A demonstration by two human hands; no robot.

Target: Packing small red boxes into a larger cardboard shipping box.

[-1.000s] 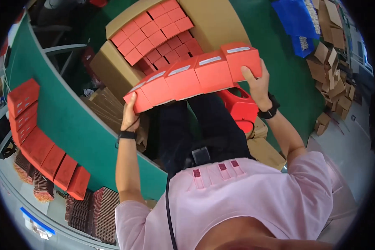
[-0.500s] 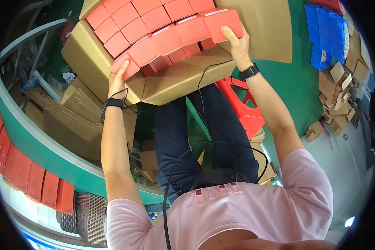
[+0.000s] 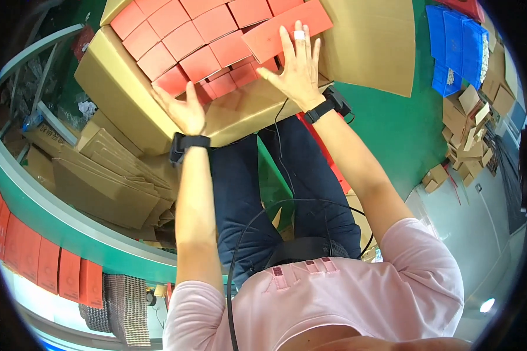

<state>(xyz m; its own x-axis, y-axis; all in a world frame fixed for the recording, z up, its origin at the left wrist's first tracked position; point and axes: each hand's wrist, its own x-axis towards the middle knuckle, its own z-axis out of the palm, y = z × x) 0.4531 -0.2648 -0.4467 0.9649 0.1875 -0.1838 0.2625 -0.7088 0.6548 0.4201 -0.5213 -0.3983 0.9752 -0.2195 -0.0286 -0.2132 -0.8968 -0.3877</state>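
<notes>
Rows of red boxes fill a large open cardboard carton in front of me. My left hand is at the carton's near left corner, thumb and fingers spread, its fingertips by the leftmost red box of the near row. Fingers stretched wide, my right hand lies on a long red box at the right end, which sits askew over the row. Between my hands, more red boxes show lower down inside the carton.
Flattened cardboard leans at the left beside a curved green-topped bench lined with red boxes. Part of a red plastic stool shows beside my leg. Blue bins and cardboard scraps are at the right. A black cable hangs before me.
Both hands have let go of the ends of the near row of red boxes, which has dropped lower into the carton. The right-end box has turned askew, and my right hand has moved onto it.
</notes>
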